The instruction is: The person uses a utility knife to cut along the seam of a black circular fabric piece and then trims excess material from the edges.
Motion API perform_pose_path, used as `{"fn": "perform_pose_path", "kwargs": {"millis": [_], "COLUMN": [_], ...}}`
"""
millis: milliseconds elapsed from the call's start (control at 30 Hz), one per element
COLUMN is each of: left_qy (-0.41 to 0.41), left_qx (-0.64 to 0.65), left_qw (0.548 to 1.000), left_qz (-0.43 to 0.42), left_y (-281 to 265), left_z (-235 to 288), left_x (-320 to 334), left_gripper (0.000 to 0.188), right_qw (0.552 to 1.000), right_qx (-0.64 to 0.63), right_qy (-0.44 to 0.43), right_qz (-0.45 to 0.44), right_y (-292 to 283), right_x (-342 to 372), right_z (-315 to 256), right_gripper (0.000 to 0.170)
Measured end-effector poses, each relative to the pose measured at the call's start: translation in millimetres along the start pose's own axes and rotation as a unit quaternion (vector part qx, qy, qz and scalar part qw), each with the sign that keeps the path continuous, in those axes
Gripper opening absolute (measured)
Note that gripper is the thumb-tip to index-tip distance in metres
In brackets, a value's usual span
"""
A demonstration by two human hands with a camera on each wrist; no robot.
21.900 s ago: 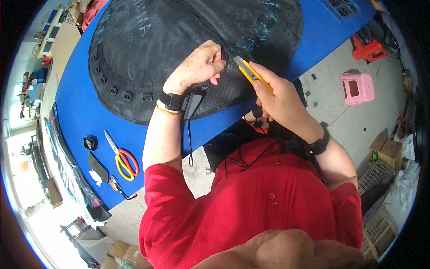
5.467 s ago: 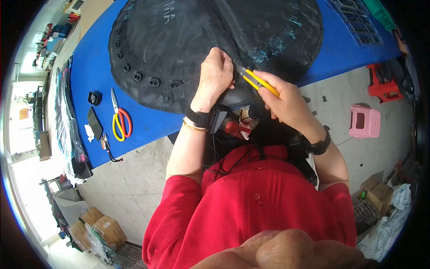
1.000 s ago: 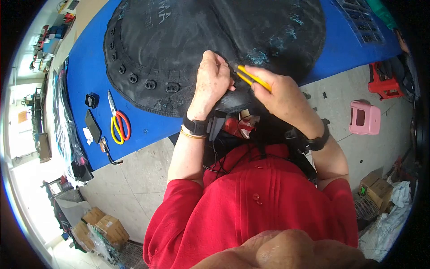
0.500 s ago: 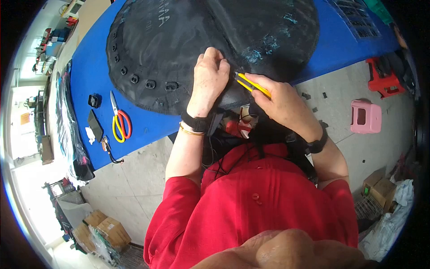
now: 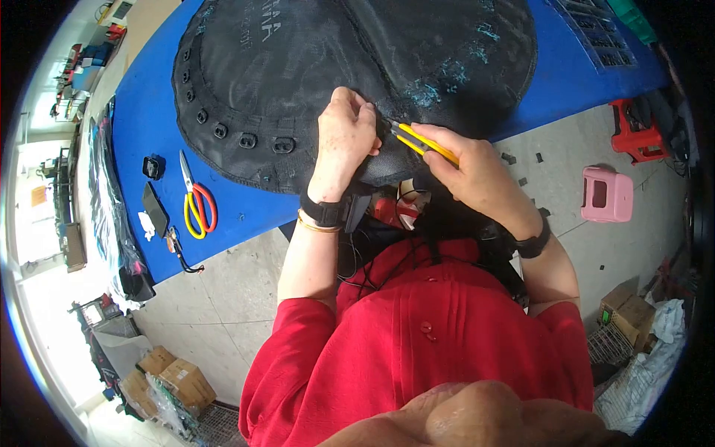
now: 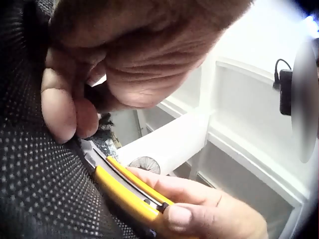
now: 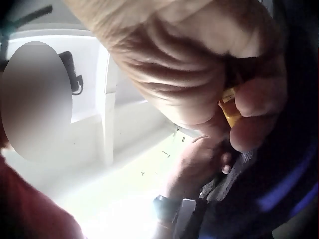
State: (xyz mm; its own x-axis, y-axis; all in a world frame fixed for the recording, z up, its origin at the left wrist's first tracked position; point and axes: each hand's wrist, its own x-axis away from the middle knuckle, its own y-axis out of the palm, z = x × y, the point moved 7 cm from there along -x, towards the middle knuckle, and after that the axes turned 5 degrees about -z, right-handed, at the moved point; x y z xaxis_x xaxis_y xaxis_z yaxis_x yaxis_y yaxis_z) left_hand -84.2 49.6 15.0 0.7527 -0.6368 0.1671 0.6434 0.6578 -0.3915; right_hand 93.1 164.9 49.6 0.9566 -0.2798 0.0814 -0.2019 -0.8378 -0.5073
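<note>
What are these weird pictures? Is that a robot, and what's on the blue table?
No robot here: just a person with two bare hands. The big round picture comes from a camera on the person's head, looking down. The other two come from little cameras, one worn on each wrist, so hands look huge. On the blue table lies a big black cloth, with scissors and a flat dark thing off to the person's left. The right hand holds a yellow cutter, its blade close to the left hand, which seems to pinch the cloth.
</note>
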Motion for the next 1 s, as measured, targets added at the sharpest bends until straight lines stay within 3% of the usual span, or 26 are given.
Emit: {"fn": "perform_pose_path", "kwargs": {"millis": [333, 833, 1000], "left_qy": [0.020, 0.035, 0.038], "left_qx": [0.006, -0.003, -0.011], "left_qw": [1.000, 0.999, 0.999], "left_qz": [0.004, 0.000, -0.001], "left_y": [-1, -1, 0], "left_z": [4, -3, 2], "left_x": [5, 2, 3], "left_gripper": [0.014, 0.014, 0.013], "right_qw": [0.992, 0.988, 0.994], "right_qx": [0.034, 0.069, 0.057], "right_qy": [-0.094, -0.103, -0.090], "right_qz": [0.083, 0.086, 0.026], "right_y": [-1, 6, 3], "right_x": [-24, -26, -15], "right_z": [-5, -9, -6], "right_gripper": [0.040, 0.040, 0.041]}}
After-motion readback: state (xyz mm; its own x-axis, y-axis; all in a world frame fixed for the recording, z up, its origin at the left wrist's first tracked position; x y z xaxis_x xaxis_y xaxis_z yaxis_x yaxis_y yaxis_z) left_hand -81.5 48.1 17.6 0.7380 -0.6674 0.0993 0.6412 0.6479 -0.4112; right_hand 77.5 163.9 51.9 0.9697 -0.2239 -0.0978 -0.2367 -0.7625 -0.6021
